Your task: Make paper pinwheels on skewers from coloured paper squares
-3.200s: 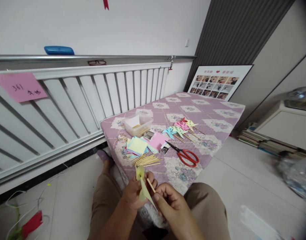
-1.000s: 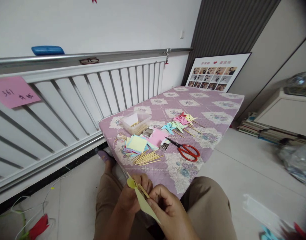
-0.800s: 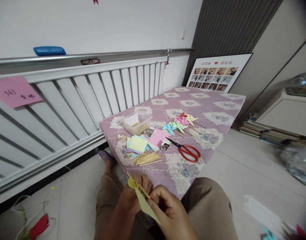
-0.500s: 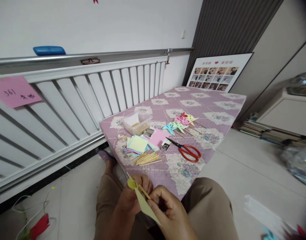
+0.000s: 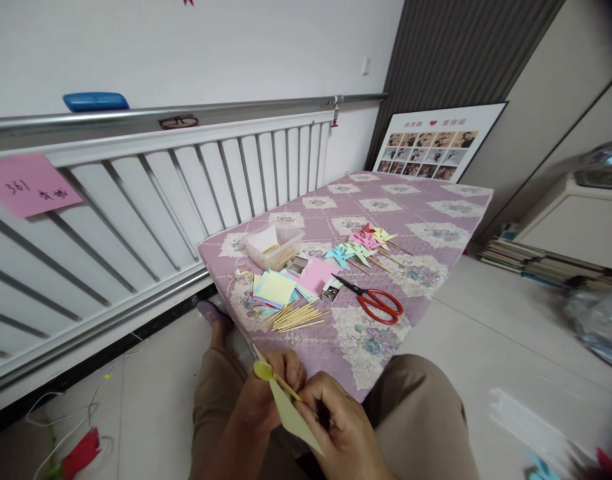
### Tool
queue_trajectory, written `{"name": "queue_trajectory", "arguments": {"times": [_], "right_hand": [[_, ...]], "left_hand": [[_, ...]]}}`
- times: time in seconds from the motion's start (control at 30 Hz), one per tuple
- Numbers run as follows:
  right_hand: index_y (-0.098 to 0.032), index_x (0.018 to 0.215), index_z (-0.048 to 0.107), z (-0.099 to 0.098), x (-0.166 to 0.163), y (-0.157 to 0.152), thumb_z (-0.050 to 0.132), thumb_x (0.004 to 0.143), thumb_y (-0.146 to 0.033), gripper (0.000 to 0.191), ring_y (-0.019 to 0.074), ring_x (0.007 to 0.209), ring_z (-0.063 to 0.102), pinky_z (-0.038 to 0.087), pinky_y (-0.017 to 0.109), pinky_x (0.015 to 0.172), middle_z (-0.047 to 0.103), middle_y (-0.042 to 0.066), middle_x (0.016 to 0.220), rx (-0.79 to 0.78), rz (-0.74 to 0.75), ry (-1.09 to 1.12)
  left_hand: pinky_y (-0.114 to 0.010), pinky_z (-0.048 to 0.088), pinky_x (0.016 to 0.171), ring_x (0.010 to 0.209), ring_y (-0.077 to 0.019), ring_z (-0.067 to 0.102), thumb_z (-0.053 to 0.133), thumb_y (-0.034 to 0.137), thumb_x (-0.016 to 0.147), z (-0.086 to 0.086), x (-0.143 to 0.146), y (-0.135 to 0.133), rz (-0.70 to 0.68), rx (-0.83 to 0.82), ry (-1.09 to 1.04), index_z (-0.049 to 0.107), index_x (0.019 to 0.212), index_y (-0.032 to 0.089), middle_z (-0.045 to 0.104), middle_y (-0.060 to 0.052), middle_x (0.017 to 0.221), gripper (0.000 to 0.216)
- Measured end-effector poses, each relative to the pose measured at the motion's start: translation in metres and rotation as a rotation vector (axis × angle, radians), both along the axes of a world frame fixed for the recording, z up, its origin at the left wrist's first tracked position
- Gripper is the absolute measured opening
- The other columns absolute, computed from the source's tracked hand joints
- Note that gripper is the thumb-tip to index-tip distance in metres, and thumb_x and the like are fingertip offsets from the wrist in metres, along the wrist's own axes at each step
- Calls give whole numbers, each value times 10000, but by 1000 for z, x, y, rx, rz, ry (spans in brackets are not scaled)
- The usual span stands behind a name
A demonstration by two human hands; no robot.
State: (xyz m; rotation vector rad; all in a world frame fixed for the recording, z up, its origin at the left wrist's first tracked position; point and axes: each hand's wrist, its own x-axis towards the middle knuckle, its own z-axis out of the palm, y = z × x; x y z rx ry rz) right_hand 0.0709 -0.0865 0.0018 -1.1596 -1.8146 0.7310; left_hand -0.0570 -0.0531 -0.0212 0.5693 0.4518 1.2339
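Low in front of me, a pale yellow paper pinwheel (image 5: 292, 417) is held between my two hands, with one part curled over. My left hand (image 5: 266, 393) is closed on the curled paper at its centre. A thin wooden stick (image 5: 289, 389) lies against the paper, and the fingers of my right hand (image 5: 339, 413) pinch its near end. Where stick and paper meet is partly hidden by my fingers. Beyond my hands lie a fan of loose wooden sticks (image 5: 299, 318) and a stack of coloured paper squares (image 5: 275, 290).
Red-handled scissors (image 5: 379, 305) lie open on the flowered table cover (image 5: 356, 337), beside a small box of metal pins (image 5: 331, 293). Several finished pinwheels (image 5: 359, 247) rest farther back. A clear plastic box (image 5: 251, 247) holds more sticks. A white radiator (image 5: 226, 180) borders the left side.
Between the frames the stick has turned slightly and lies closer along the paper. Both hands keep nearly the same place and grip.
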Motion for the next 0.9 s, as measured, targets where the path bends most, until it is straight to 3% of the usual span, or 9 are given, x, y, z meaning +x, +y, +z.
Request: {"name": "queue_trajectory", "arguments": {"times": [0.17, 0.33, 0.47, 0.6, 0.73, 0.9], "right_hand": [[-222, 713, 449, 0, 0, -1, 503, 864, -144, 179, 108, 584, 509, 377, 195, 536, 516, -39, 646, 75, 15, -2], [-221, 712, 466, 0, 2, 2, 512, 819, -111, 160, 103, 567, 497, 378, 187, 535, 515, -45, 643, 88, 21, 58], [-211, 681, 485, -2, 3, 6, 524, 821, -202, 145, 112, 573, 472, 379, 197, 537, 486, -46, 627, -101, -29, 162], [-216, 627, 436, -7, 4, 14, 562, 815, -381, 280, 111, 558, 406, 364, 206, 520, 398, -62, 589, -352, -56, 374], [-218, 620, 435, -13, 4, 23, 633, 727, -522, 378, 94, 511, 326, 312, 207, 472, 365, -75, 571, -481, -52, 514], [-226, 553, 406, -18, 6, 27, 637, 682, -612, 468, 75, 427, 250, 220, 216, 411, 341, -88, 474, -633, -52, 500]], "left_hand": [[-239, 352, 469, 515, -112, 455, 846, 449, 493, 3, 0, 0, -8, 9, -10, 426, 488, 196, 460, 27, 542, 490], [-227, 357, 480, 506, -91, 443, 822, 361, 583, -4, 1, -1, 13, 24, -57, 525, 541, 185, 502, 27, 570, 348], [-218, 405, 542, 554, -88, 481, 828, 315, 580, 1, 8, -3, 87, -91, -40, 632, 663, 175, 552, 29, 603, 255], [-247, 456, 635, 650, -129, 579, 828, 275, 558, 13, 20, -4, 217, -264, 43, 671, 747, 193, 642, 8, 689, 259], [-286, 469, 701, 717, -174, 618, 783, 294, 614, 18, 29, -2, 235, -252, 122, 655, 775, 182, 655, -12, 693, 234], [-280, 453, 673, 614, -142, 569, 766, 311, 634, 12, 33, 2, 271, -261, 208, 619, 770, 161, 611, 10, 627, 250]]}}
